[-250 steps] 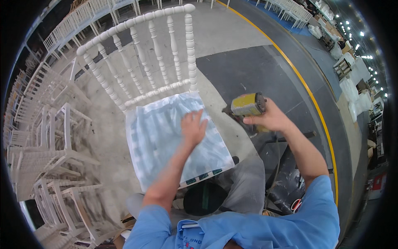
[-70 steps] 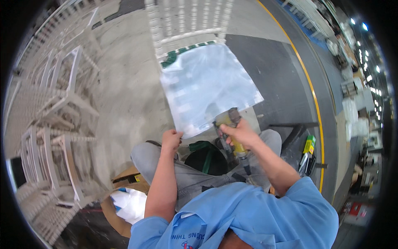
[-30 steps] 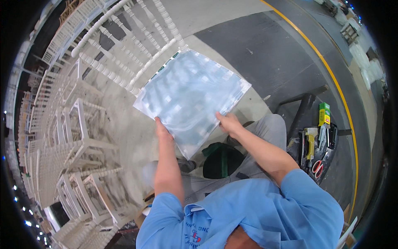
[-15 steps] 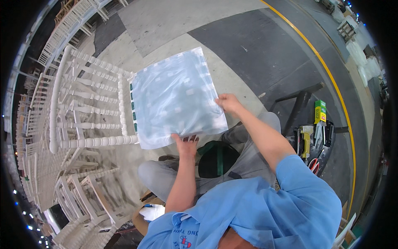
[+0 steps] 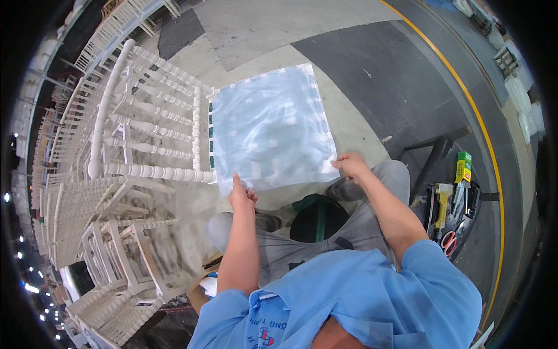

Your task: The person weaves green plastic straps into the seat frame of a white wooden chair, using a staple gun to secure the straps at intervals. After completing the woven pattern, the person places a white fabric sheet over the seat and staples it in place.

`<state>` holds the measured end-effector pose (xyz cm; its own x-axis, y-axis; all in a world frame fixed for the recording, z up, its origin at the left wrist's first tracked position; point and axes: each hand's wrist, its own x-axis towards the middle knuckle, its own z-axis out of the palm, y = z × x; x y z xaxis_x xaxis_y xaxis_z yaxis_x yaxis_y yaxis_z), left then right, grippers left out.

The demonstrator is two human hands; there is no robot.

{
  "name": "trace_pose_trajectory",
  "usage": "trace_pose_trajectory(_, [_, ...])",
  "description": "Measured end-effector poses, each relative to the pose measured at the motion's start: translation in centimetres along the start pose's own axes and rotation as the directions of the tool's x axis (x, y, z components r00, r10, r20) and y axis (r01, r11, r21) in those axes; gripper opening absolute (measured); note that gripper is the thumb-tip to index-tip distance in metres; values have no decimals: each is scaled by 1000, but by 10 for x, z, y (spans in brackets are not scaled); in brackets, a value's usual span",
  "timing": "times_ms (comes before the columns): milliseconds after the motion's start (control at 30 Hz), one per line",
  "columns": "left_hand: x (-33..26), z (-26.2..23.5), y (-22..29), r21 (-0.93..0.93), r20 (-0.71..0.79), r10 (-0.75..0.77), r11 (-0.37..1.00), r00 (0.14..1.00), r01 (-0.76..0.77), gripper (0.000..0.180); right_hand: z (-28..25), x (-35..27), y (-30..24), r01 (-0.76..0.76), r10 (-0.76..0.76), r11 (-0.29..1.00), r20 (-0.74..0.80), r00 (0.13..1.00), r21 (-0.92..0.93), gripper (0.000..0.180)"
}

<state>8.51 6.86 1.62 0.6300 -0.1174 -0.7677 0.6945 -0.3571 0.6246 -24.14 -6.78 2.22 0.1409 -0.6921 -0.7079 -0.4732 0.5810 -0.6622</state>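
Note:
A white chair with a spindle back (image 5: 154, 125) stands in front of me, its back to the left. Over its seat lies a thin, translucent white sheet (image 5: 270, 125); green webbing ends (image 5: 211, 131) show along the seat's left side, and a lighter checkered pattern shows through. My left hand (image 5: 242, 193) grips the sheet's near edge close to its left corner, thumb on top and fingers curled below. At the near right corner, my right hand (image 5: 351, 167) pinches the sheet between thumb and fingers. The sheet looks fairly flat, with soft creases.
At my right, a dark stool (image 5: 465, 224) bears a yellow-handled tool (image 5: 442, 209), red-handled scissors (image 5: 448, 241) and a green-and-yellow box (image 5: 463, 167). More white chairs (image 5: 119, 256) crowd the left. A dark round thing with a green strap (image 5: 318, 218) sits between my legs.
My left hand has moved toward the sheet's near left corner. My right hand has slid down the right edge to the near corner. The whole view has shifted a little.

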Motion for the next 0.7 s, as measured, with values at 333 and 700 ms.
trace_pose_trajectory(333, [41, 5, 20, -90, 160, 137, 988, 978, -124, 28, -15, -6, -12, -164, 133, 922, 111, 985, 351, 17])
trace_pose_trajectory(700, [20, 16, 54, -564, 406, 282, 826, 870, -4, 36, 0, 10, -27, -170, 131, 758, 107, 985, 630, 40])
